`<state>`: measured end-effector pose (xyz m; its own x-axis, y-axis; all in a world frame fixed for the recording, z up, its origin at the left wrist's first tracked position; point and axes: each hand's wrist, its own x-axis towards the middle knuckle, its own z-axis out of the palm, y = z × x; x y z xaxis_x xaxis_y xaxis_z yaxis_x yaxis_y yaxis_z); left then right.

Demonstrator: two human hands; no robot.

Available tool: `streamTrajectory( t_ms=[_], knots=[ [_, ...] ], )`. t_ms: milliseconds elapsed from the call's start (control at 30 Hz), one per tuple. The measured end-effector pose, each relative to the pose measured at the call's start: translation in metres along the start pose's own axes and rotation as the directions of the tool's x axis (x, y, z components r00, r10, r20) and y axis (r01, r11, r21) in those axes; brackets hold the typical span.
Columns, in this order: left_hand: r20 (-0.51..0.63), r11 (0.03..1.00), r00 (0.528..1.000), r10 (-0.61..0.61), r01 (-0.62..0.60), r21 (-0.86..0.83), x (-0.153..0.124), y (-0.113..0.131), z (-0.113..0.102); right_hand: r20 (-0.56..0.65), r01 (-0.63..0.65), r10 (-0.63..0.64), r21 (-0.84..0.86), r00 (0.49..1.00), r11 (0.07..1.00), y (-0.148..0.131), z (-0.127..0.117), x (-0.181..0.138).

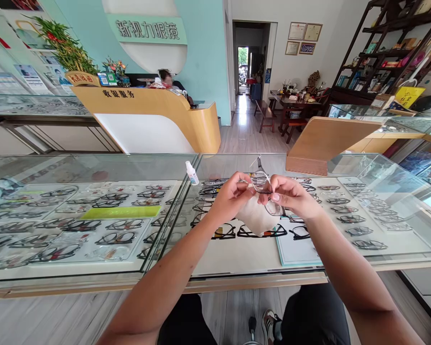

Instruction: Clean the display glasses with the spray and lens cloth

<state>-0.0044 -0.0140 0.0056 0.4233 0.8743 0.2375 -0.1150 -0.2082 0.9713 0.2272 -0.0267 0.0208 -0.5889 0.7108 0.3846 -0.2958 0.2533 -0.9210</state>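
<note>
A pair of eyeglasses is held above the glass counter, between my two hands. My right hand pinches the frame near its middle with thumb and fingers. My left hand is closed on a pale cloth, which hangs down below the fingers and lies against the glasses. One temple arm points up and away from me; a lens shows below my right fingers. How far the cloth covers the other lens is partly hidden by my fingers.
A small white spray bottle stands on the counter to the left. Rows of eyeglasses lie under the counter glass. A wooden-backed stand is at the right. Someone sits behind the reception desk.
</note>
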Motion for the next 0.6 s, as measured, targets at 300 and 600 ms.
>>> streamTrajectory(
  t_ms=[300,600],
  knots=[
    [0.020,0.922,0.955,-0.296,0.291,-0.256,0.0057,-0.0078,-0.0048,-0.033,0.073,-0.075,-0.055,0.997,0.996,-0.0040,0.0028,0.0005],
    [-0.024,0.997,0.999,-0.039,0.041,0.067,0.0000,-0.0056,0.0006,-0.119,0.067,-0.072,-0.045,0.990,0.997,0.0005,0.0040,0.0021]
  ],
)
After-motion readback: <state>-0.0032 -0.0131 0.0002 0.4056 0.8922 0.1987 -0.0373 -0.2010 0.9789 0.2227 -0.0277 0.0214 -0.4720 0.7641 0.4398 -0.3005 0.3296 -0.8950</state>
